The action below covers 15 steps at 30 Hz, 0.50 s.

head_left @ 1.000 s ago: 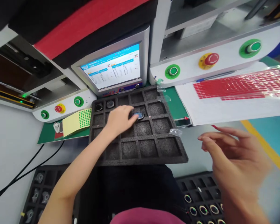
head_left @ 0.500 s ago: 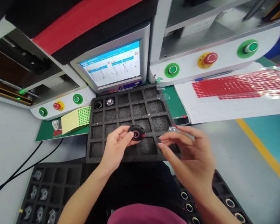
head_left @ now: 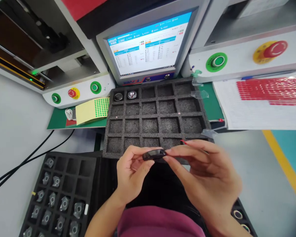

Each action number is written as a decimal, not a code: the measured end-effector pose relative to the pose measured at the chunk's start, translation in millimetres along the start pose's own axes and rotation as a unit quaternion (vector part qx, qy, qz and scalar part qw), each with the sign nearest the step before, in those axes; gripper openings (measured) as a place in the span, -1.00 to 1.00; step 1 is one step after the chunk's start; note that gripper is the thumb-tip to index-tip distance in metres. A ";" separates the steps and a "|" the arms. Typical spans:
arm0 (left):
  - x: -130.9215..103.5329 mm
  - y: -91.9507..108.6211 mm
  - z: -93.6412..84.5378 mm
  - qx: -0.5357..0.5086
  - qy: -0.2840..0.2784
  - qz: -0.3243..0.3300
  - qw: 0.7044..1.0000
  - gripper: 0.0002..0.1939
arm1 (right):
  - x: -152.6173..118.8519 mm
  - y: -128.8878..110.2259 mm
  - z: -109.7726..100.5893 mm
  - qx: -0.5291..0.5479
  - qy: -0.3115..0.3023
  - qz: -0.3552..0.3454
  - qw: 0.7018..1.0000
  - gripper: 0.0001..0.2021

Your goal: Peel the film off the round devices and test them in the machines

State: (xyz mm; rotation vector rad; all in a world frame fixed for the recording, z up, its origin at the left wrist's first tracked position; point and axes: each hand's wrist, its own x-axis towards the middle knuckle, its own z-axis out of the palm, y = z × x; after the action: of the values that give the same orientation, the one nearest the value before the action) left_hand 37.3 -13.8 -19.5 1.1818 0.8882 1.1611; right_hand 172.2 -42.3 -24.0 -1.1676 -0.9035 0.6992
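A round black smartwatch body (head_left: 153,154) is held edge-on over the front of the foam tray (head_left: 148,133). My left hand (head_left: 132,171) is closed on it, fingers behind and thumb at the lower left. My right hand (head_left: 204,168) pinches its right end between thumb and a fingertip. The raised index finger of that hand has a small red strip (head_left: 183,142) at its tip. Two other watch bodies lie in the tray's back left cells: a dark one (head_left: 118,96) and one with a lit face (head_left: 132,94).
Behind the tray stands a monitor (head_left: 153,46), with button panels on both sides. A yellow sheet of green dots (head_left: 92,110) lies left, red sticker sheets (head_left: 271,92) right. A lower tray (head_left: 72,166) holds several wrapped parts. Clear plastic film (head_left: 209,133) hangs by the tray's right edge.
The watch body has tipped from showing its round back to edge-on. My right hand has come in to grip its right end. The camera view has shifted.
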 end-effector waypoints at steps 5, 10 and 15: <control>-4.4 2.2 -12.4 0.028 0.010 -0.038 0.999 -0.93 | 10.3 -3.1 -2.7 0.034 -0.090 0.045 0.994 -0.62; -8.5 -0.9 -19.5 -0.003 0.000 -0.076 0.997 -0.87 | 18.3 -2.1 -2.9 0.076 -0.166 0.062 0.981 -0.71; -6.8 -2.4 -18.6 -0.037 0.023 -0.060 0.997 -0.90 | 4.7 3.1 8.6 0.060 -0.059 0.011 0.996 -0.56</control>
State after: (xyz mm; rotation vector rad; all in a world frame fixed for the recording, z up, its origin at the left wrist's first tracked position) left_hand 18.6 -16.3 -25.8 1.0324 0.9309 1.1179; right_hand 166.9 -33.5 -24.7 -1.0383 -0.9361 0.8359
